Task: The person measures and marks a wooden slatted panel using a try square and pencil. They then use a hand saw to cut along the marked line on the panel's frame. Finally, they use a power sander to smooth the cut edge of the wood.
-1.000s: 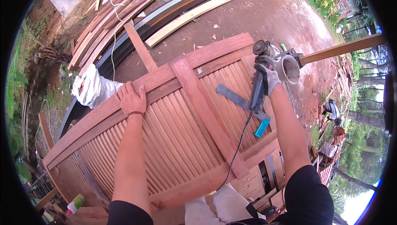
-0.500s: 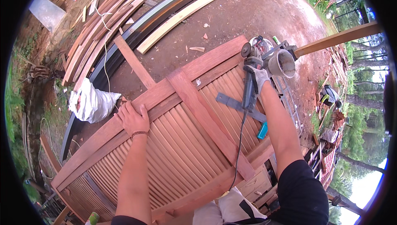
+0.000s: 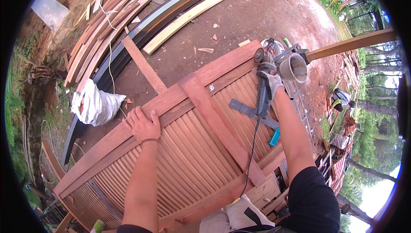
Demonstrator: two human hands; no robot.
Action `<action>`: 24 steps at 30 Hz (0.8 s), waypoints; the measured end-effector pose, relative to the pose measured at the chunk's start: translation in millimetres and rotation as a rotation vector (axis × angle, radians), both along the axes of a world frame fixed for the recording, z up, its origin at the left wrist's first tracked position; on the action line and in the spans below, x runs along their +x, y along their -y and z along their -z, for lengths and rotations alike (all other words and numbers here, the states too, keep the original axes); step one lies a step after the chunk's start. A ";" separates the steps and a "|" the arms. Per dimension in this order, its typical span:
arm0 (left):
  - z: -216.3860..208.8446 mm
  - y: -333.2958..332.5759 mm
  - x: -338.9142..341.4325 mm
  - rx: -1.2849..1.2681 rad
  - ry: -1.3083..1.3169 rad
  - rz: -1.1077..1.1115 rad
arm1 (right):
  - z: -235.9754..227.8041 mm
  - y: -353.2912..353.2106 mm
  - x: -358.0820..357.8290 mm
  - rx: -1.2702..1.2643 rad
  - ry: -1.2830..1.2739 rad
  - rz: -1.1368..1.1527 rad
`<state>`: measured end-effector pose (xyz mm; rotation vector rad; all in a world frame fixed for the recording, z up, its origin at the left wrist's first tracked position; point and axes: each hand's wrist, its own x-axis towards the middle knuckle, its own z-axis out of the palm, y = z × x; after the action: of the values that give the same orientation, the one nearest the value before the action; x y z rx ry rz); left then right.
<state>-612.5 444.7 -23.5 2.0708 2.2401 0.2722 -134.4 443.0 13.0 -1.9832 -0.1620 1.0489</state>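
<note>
The left hand (image 3: pixel 144 125) lay spread, palm down, on the far rail (image 3: pixel 173 97) of the slatted wooden panel (image 3: pixel 192 147). The gloved right hand (image 3: pixel 274 83) was wrapped around an angle grinder (image 3: pixel 262 98) over the panel's right end, where a turquoise-handled square (image 3: pixel 245 109) rested.

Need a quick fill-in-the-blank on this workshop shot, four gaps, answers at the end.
1. The left hand, resting on the slatted panel, is bare, while the right hand wears a ____.
2. The right hand holds a grinder whose cord is ____ in colour.
3. The sack to the left of the left hand is ____ in colour.
4. In the picture, the bucket is to the ____ of the grinder.

Missing words: glove; black; white; right.
</note>
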 end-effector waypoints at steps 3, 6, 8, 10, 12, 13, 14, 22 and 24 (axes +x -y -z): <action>-0.5 0.0 0.5 0.020 -0.001 0.005 | 1.8 -0.7 3.9 -0.033 0.002 0.007; -0.6 0.0 0.4 0.022 -0.002 0.009 | 6.8 -0.8 8.9 -0.051 0.015 -0.007; -0.5 0.1 0.8 0.019 -0.009 0.008 | 11.4 -0.6 11.9 -0.070 0.028 -0.003; -1.5 0.0 0.4 0.012 -0.009 0.004 | 13.3 -3.2 10.2 -0.097 0.039 0.017; -3.2 0.0 -1.1 0.001 -0.002 -0.004 | 9.8 -4.0 5.6 -0.071 -0.002 0.012; -3.3 -0.4 0.0 -0.002 0.006 0.000 | 5.5 -4.0 4.4 -0.057 -0.016 0.013; -3.3 -0.6 0.9 -0.004 0.013 0.003 | 9.0 -3.3 9.2 -0.061 -0.002 -0.002; -0.3 -0.9 -2.4 0.020 0.025 0.009 | 8.8 -22.0 24.7 -0.173 0.030 -0.049; -1.5 -0.7 -2.0 0.022 0.029 0.010 | 10.3 -24.5 27.0 -0.167 0.038 -0.043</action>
<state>-614.4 445.4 -21.9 2.0740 2.2203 0.3260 -107.5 467.5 2.7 -2.1589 -0.1413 1.0828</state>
